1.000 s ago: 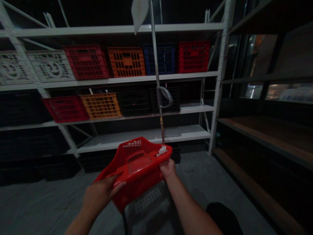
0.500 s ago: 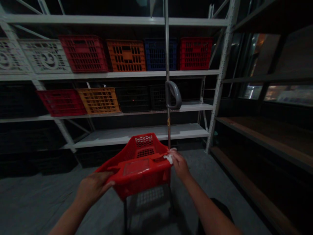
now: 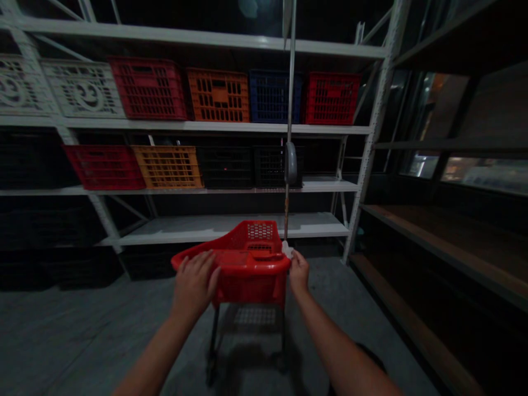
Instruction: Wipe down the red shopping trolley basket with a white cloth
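Observation:
A small red plastic shopping cart (image 3: 251, 283) on dark legs stands in front of me. Over the left part of its near edge lies my left hand (image 3: 196, 280), fingers across the top and thumb on the near side. At the cart's right corner, my right hand (image 3: 298, 270) pinches a crumpled white cloth or tissue (image 3: 287, 249) against the rim. A thin metal pole (image 3: 291, 93) rises from beside that corner. A grey loop handle (image 3: 291, 163) sits partway up the pole, seen nearly edge-on.
Behind the cart runs a white shelf rack (image 3: 231, 228) with red, orange, blue, white and black crates, such as an orange crate (image 3: 218, 96). Brown-topped dark shelving (image 3: 433, 231) lines the right side. Grey concrete floor (image 3: 103, 335) lies around the cart.
The cart has turned, its far end swinging right, so the loop handle now shows edge-on. My left hand has shifted right and onto the top of the near edge. The right hand still holds the cloth.

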Demonstrator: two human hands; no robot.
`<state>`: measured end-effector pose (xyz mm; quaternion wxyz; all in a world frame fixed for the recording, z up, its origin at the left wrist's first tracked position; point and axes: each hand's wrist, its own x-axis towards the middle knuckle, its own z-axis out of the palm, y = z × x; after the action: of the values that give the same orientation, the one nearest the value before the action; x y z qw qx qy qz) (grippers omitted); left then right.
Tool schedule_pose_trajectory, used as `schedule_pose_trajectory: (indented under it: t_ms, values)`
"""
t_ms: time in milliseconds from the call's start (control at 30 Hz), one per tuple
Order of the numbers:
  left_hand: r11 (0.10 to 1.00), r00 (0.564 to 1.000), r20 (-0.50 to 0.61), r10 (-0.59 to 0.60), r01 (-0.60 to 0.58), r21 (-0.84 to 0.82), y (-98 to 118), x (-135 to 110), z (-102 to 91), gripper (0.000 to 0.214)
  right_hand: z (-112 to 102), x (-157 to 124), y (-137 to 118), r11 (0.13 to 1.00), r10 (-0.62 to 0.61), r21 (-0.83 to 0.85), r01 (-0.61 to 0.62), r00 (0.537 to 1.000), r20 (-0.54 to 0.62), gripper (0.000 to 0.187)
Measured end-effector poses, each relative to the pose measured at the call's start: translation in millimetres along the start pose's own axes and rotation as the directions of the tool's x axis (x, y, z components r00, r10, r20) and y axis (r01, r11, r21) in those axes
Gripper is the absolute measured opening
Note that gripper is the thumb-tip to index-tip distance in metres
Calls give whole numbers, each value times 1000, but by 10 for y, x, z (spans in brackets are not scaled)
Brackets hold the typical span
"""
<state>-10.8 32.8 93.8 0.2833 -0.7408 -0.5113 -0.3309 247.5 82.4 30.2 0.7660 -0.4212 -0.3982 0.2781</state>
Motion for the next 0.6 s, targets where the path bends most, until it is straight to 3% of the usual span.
schedule_pose_trajectory:
  t_ms: [133, 267, 367, 467, 600]
  values:
    - [980, 989, 91, 113, -95, -177, 728, 223, 12, 37, 8, -313, 110, 1000, 30, -4, -30, 999, 28, 33]
    - [986, 968, 245, 47, -6, -166, 1176, 352, 152, 45, 52, -346, 336, 994, 111, -25, -111, 994, 25, 22]
    - [998, 951, 310, -8, 28, -58, 1219, 341, 224, 54, 149, -195, 391, 991, 133, -27, -134, 990, -38, 19]
    - [1000, 949, 315, 4, 3, -24, 1138, 307, 233, 53, 260, -131, 248, 991, 106, -75, -112, 991, -84, 14]
    - [1000, 951, 308, 18, -19, -2, 1031, 254, 216, 52, 334, -373, -86, 997, -52, -57, 55, 997, 50, 10]
